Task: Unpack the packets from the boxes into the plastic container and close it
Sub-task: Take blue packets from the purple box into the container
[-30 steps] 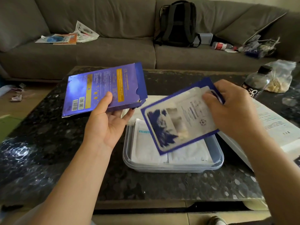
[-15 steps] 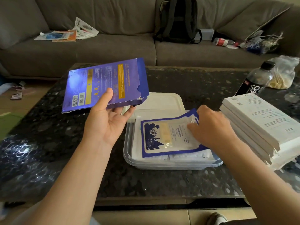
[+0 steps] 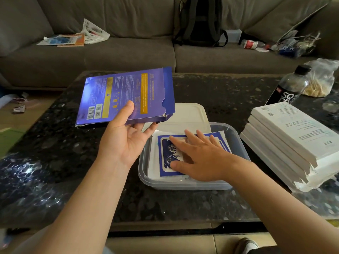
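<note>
Packets sit stacked inside the clear plastic container (image 3: 194, 184) at the middle of the dark stone table (image 3: 220, 92), and the top one, a blue-bordered packet (image 3: 166, 156), lies flat under the right hand (image 3: 199, 158). That hand is spread open, palm down, fingers (image 3: 192, 136) splayed across the packet; it presses rather than grips. The left hand (image 3: 124, 140) is closed on a purple box (image 3: 126, 97), thumb on top and fingers beneath, holding it up and tilted above the table just left of the container. The box's open end points toward the container; whether anything is left inside cannot be told. The container's pale lid (image 3: 187, 114) lies flat just behind it, partly under the box. A stack of white boxes (image 3: 286, 136) waits at the right, near a dark bottle (image 3: 291, 87).

Risks from here, as I judge them: the blue packet lies slightly askew with its far corner close to the container wall, so if the hand lifts without squaring it, an edge could ride over the rim and keep the lid from seating. With more boxes to empty, the pile may rise too high to close. The tilted box could spill any remaining packet onto the table. A reach toward the white stack could knock the bottle.
</note>
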Demonstrator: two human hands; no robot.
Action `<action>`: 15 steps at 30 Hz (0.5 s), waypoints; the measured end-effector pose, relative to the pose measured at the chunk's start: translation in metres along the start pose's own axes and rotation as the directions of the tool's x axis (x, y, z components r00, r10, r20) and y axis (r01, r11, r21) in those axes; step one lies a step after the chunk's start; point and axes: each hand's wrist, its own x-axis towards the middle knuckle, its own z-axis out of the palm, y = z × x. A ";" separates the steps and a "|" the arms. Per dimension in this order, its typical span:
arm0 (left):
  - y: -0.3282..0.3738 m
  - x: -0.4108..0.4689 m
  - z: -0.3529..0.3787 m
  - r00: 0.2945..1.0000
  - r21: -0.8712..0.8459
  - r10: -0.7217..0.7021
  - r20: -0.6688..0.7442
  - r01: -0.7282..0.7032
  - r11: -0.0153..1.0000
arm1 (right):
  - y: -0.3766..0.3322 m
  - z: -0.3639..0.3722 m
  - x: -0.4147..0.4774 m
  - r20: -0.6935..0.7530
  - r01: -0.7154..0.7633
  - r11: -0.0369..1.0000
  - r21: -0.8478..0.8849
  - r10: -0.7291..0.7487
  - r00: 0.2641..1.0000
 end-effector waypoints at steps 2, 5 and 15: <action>0.000 0.001 0.000 1.000 0.004 -0.006 0.000 0.006 1.000 | 0.000 0.004 0.001 0.012 -0.011 1.000 0.001 0.011 1.000; -0.001 0.004 -0.001 1.000 0.006 -0.030 0.004 0.030 1.000 | -0.003 0.007 0.002 0.006 -0.044 0.999 0.026 0.044 0.999; -0.006 0.002 0.000 0.998 0.011 -0.055 -0.003 0.055 0.998 | -0.006 0.009 0.005 0.061 -0.077 0.997 -0.029 0.078 0.995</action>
